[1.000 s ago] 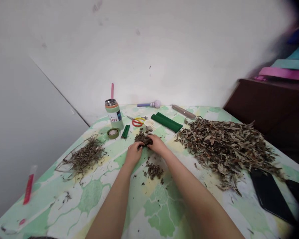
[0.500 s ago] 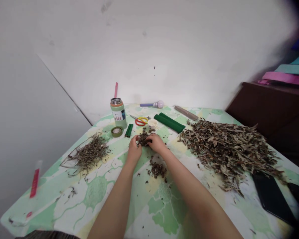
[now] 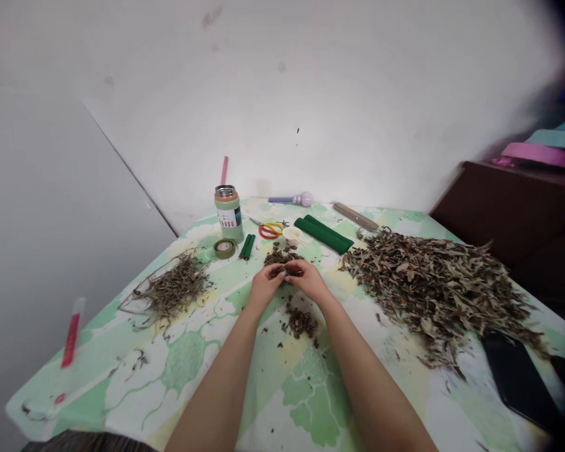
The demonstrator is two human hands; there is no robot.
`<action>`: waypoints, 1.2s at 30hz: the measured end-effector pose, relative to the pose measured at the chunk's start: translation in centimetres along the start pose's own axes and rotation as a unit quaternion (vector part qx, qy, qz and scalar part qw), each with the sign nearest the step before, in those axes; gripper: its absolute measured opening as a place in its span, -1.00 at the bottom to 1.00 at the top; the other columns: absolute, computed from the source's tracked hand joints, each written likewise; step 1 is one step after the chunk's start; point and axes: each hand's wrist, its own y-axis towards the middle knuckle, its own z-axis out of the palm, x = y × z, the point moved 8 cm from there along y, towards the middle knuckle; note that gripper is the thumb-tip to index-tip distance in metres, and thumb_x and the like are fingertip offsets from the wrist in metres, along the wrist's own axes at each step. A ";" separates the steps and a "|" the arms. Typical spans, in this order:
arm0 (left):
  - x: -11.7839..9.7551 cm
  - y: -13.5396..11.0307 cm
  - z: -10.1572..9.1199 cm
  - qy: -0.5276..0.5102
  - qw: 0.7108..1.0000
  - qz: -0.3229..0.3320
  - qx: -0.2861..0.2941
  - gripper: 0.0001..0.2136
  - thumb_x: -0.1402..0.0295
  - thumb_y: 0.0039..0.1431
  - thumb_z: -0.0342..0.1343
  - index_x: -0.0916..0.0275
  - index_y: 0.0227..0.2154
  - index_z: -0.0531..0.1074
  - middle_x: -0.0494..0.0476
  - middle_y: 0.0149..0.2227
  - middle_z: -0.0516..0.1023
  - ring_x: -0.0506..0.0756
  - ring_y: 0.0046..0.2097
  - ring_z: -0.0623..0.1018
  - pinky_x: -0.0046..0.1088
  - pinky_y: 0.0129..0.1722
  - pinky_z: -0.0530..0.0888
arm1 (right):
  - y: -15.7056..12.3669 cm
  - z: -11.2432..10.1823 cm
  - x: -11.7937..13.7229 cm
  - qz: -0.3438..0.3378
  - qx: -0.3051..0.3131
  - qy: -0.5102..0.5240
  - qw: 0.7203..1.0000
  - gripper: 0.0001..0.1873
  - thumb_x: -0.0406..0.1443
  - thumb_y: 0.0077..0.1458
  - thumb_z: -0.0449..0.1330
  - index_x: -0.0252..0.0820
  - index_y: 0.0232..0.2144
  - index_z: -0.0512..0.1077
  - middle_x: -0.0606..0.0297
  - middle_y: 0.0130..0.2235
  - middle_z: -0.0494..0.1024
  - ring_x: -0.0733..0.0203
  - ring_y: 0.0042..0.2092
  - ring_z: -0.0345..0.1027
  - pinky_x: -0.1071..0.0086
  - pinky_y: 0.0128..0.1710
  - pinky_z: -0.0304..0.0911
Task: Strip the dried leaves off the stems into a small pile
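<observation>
The heap of crumbled dried leaves [image 3: 275, 256] lies on the table in front of me, just beyond my hands and partly hidden by them. My left hand [image 3: 263, 287] and right hand [image 3: 311, 282] come together at its near edge, fingers bent and fingertips meeting, with dark crumbs showing around them; I cannot tell whether I have any pinched. A smaller crumb pile [image 3: 302, 322] sits nearer me, between my forearms. Just past the heap are a small white cup [image 3: 292, 233] and scissors [image 3: 270, 231] with red and yellow handles, two large green rolls [image 3: 323, 234] beside them. Two short green rolls [image 3: 247, 247] lie to the left, next to a round lid [image 3: 225, 248] and an uncapped green flask [image 3: 228, 218]. Dry stems [image 3: 176, 287] spread farther left; a broad mound of dried leaves [image 3: 428, 282] fills the right, against a black phone [image 3: 520, 380]
</observation>
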 end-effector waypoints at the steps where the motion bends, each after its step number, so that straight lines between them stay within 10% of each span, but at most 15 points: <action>1: 0.0 -0.1 0.2 -0.006 1.000 -0.005 0.004 -0.74 0.33 -0.12 0.20 0.26 -0.30 0.52 0.18 -0.27 0.60 0.12 -0.25 0.56 -0.33 -0.22 0.49 | -0.1 -0.4 -0.1 0.000 -0.007 0.003 1.000 -0.68 -0.44 -0.23 0.24 -0.23 -0.29 0.46 0.22 -0.25 0.55 0.23 -0.23 0.43 0.30 -0.15 0.33; 21: 0.4 -0.7 0.1 -0.063 0.997 -0.039 -0.024 -0.75 0.41 -0.19 0.22 0.23 -0.33 0.56 0.14 -0.14 0.51 0.10 -0.09 0.46 -0.37 -0.04 0.37 | 0.0 -3.0 -0.4 -0.002 -0.038 0.027 0.999 -0.70 -0.35 -0.14 0.24 -0.22 -0.25 0.49 0.19 -0.20 0.56 0.20 -0.17 0.42 0.30 -0.10 0.31; 36: 1.5 -0.8 0.2 -0.142 0.982 -0.110 -0.051 -0.67 0.34 -0.30 0.33 0.32 -0.37 0.54 0.09 -0.45 0.56 -0.04 -0.44 0.46 -0.49 -0.35 0.42 | -0.1 -1.9 -0.5 -0.020 -0.021 0.005 1.000 -0.71 -0.41 -0.23 0.30 -0.17 -0.33 0.56 0.22 -0.23 0.58 0.13 -0.16 0.43 0.23 -0.09 0.32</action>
